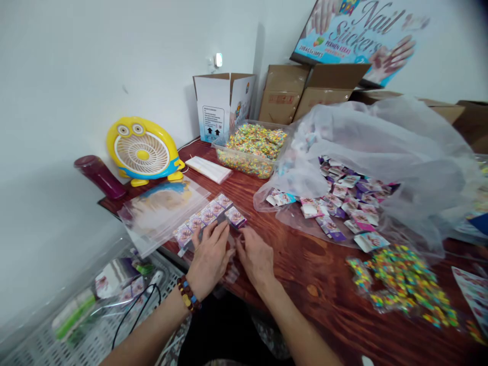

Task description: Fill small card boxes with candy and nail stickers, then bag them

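Several small printed boxes (195, 222) lie in a row at the table's near left edge, and a single box (235, 216) is set beside them. My left hand (210, 255) rests over this row with its fingers stretched out, pressing on it. Crinkled clear plastic bag (232, 270) shows between my hands, under the left fingers. My right hand (256, 256) is closed, its thumb and fingertips at the bag's edge just below the single box. The fingertips partly hide what they grip.
Left and behind are flat plastic bags (160, 206), a yellow fan (142, 148) and a maroon bottle (101, 177). A candy tub (253, 147) stands at the back. Rightward lie a large bag of small boxes (362, 132) and candy packets (409, 282). A white basket (41, 340) sits below left.
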Tool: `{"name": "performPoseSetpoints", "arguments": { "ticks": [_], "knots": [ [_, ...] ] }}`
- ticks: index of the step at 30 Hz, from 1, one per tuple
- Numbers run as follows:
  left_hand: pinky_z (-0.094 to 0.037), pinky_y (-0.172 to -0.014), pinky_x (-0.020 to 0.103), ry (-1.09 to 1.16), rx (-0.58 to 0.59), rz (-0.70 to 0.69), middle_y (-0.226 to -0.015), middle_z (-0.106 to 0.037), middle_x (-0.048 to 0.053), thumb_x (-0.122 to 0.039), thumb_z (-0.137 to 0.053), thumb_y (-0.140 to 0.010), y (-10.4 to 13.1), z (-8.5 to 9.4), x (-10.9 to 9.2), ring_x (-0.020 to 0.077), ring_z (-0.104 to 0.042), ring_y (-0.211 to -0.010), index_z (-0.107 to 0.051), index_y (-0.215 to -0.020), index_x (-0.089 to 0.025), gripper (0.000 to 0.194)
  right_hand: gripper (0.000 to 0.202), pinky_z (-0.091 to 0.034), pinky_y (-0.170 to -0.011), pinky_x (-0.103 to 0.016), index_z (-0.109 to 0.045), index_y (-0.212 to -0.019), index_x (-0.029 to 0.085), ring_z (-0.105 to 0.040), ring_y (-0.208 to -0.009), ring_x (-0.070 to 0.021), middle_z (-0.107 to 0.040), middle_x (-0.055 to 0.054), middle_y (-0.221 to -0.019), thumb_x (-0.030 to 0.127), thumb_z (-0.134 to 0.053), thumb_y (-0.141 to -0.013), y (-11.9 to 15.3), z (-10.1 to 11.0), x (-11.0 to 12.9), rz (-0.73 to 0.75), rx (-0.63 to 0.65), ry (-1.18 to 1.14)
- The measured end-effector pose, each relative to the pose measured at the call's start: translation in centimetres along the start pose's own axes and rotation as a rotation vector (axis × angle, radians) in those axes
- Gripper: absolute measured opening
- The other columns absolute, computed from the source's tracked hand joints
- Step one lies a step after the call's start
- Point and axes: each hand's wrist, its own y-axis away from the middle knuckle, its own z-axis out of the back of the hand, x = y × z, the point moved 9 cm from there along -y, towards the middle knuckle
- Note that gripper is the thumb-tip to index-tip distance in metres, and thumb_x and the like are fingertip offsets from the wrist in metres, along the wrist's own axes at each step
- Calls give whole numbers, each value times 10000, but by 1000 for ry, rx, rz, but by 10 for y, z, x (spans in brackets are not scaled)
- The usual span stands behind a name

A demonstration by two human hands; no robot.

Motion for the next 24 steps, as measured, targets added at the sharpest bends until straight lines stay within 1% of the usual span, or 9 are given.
{"name": "performPoseSetpoints", "arguments": {
  "ticks": [2,4,8,11,15,18,20,22,24],
  "knots": [
    [-198,-1104,563,3,-11,14,-1388,-535,91,-225,-536,-864,-1,1,1,300,-445,-1262,-500,-1308,-200,446,311,-474,-816,-298,-583,-1190,218,-635,-1029,-215,-681,-81,-1119,202,-394,-943,0,-7,12,134,57,-24],
    [-205,-1101,556,5,-23,24,-1384,-540,87,-211,-511,-875,-3,3,1,294,-447,-1260,-505,-1302,-194,427,376,-454,-870,-294,-563,-1255,186,-629,-1047,-213,-694,-91,-1127,147,-401,-919,-6,-13,20,205,94,-31],
    [-228,-1093,537,16,-7,-9,-1368,-554,89,-207,-473,-899,-3,6,-3,285,-449,-1260,-516,-1286,-177,391,422,-453,-864,-303,-516,-1326,127,-646,-1024,-228,-700,-128,-1127,151,-375,-929,-26,-17,19,196,121,-12],
    [-239,-1088,530,23,-2,-30,-1356,-563,96,-224,-476,-905,-2,5,-4,279,-465,-1249,-519,-1282,-185,381,433,-459,-853,-301,-486,-1366,156,-658,-1022,-226,-711,-121,-1109,194,-352,-956,-34,-15,13,162,139,-24],
    [-240,-1090,539,8,-5,-25,-1346,-569,97,-252,-507,-896,0,0,-1,284,-476,-1242,-528,-1275,-198,384,411,-468,-856,-286,-522,-1334,198,-660,-1035,-214,-712,-82,-1131,199,-385,-947,-32,-9,8,164,115,-121],
    [-239,-1092,548,-14,-13,-31,-1342,-574,88,-254,-515,-889,-1,-1,2,290,-476,-1239,-525,-1286,-216,399,366,-468,-883,-263,-589,-1252,198,-654,-1047,-190,-710,-66,-1139,165,-435,-921,-15,-2,7,235,73,-212],
    [-266,-1075,554,-26,-31,-33,-1352,-567,80,-246,-512,-887,-1,3,3,299,-471,-1245,-518,-1298,-234,411,336,-475,-890,-261,-625,-1197,196,-658,-1032,-180,-713,-64,-1132,154,-443,-918,5,6,1,259,49,-274],
    [-306,-1036,576,-20,-77,-30,-1352,-565,84,-246,-498,-892,1,11,0,323,-461,-1255,-540,-1279,-253,389,321,-479,-905,-276,-641,-1171,201,-657,-1023,-178,-714,-62,-1125,158,-445,-920,31,19,-13,248,11,-315],
    [-338,-999,603,36,-136,-47,-1332,-574,103,-255,-469,-902,3,21,-7,354,-446,-1269,-577,-1236,-265,351,315,-462,-952,-308,-640,-1177,214,-639,-1054,-181,-705,-59,-1141,180,-453,-926,59,40,-37,206,-57,-313]
  ]
}}
